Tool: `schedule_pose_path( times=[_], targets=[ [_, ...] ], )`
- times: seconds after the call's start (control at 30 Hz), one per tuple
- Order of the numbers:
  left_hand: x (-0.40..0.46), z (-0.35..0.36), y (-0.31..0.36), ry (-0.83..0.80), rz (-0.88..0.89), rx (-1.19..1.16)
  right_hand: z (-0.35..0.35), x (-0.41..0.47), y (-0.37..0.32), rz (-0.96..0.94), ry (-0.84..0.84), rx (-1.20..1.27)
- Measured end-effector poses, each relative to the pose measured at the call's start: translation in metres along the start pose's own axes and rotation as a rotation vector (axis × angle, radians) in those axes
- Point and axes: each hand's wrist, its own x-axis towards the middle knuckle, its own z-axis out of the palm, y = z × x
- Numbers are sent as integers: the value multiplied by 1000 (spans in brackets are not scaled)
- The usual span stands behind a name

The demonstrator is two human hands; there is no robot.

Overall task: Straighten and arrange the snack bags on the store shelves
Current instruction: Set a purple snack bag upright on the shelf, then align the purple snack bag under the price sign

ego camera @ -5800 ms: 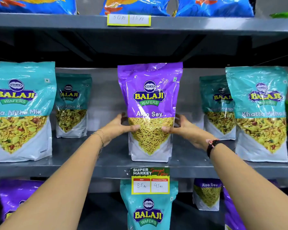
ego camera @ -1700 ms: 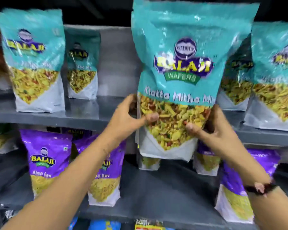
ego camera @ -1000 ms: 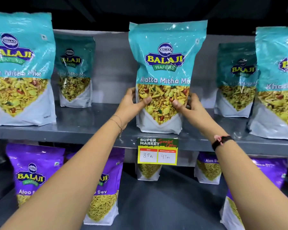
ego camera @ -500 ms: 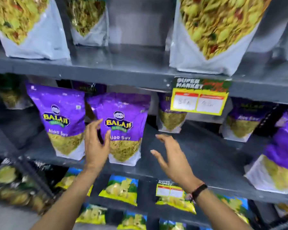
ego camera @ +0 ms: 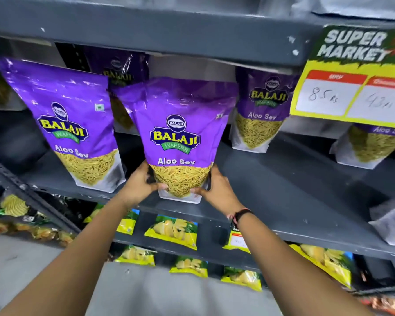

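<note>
Hands both on one purple Aloo Sev bag (ego camera: 178,133), head view only. Left hand (ego camera: 138,187) is curled around the bag's lower left corner, thumb across the front near the clear window; right hand (ego camera: 217,190) mirrors it on the lower right corner, fingers (ego camera: 197,191) pressed on the white base. Both are closed around the bag, neither is free. The bag stands between the two hands, base at the front edge of the grey shelf (ego camera: 294,197), top leaning slightly back and toward the left-hand side.

Just beyond the left hand stands a second Aloo Sev bag (ego camera: 71,124), tilted, its edge close to the held one; whether they touch I cannot tell. Behind the gap between them sits a darker bag (ego camera: 121,71), partly hidden. Past the right hand, further back, is another Aloo Sev bag (ego camera: 262,110), and a price tag (ego camera: 351,83) hangs from the shelf above. Yellow bags (ego camera: 173,231) lie on the lower shelf below the wrists.

Step in hand, as I judge it: squaring up this bag on the purple row. Next move likely calls for setting it upright, facing forward, clear of its neighbour, then letting go and doing the tilted bag beside the left hand.
</note>
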Motion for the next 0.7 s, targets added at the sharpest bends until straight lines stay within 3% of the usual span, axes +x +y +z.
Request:
schedule_pose_path(
  times=[0.47,0.7],
  targets=[
    [-5,121,37,-69,122,35,-114,-62,63,46,100,-92],
    [-13,146,47,-79,150,79,-135,-78,80,62,104,-76]
  ],
)
